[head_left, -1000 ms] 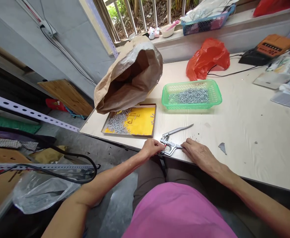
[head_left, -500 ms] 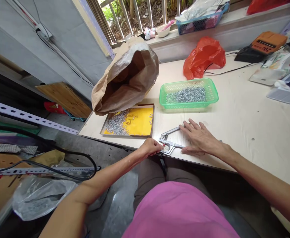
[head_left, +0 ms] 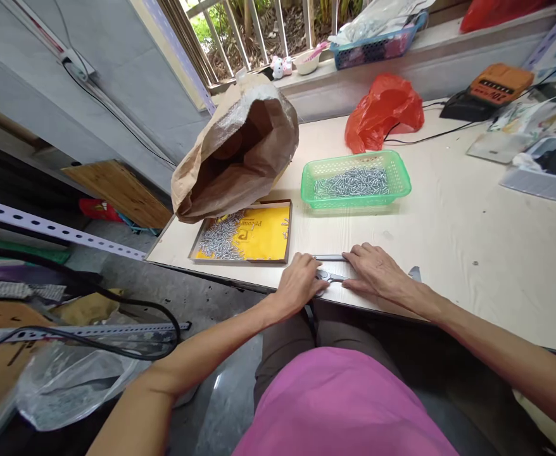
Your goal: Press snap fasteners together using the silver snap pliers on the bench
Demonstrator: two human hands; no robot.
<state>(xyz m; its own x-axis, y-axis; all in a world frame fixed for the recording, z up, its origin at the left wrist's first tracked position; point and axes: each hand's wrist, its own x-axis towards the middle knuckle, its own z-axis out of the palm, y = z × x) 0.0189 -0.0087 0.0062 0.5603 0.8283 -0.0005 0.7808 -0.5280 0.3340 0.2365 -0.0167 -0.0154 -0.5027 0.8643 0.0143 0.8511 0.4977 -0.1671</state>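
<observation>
Grey metal pliers point(head_left: 331, 258) with two long handles lie at the table's front edge, between my hands. My left hand point(head_left: 301, 283) is wrapped over their head end, which hides the jaws and spring. From the other side my right hand point(head_left: 375, 272) grips both handles, thumb on the near one and fingers on the far one. Whether a small part sits in the jaws is hidden. Beyond my left hand is a shallow cardboard tray point(head_left: 289, 237) with a yellow bottom and a heap of small silvery metal pieces point(head_left: 220, 239).
A green plastic basket point(head_left: 354, 201) holds more small metal pieces. An open brown paper bag point(head_left: 240, 152) leans over the tray. Farther back are a red plastic bag point(head_left: 380, 114) and an orange-and-black battery charger point(head_left: 489, 92). A grey metal piece point(head_left: 415, 273) lies by my right wrist.
My left hand has gone from pinching a small red-tipped part at the jaws to covering the pliers' head. My right hand has closed on the handles, which are now nearer each other.
</observation>
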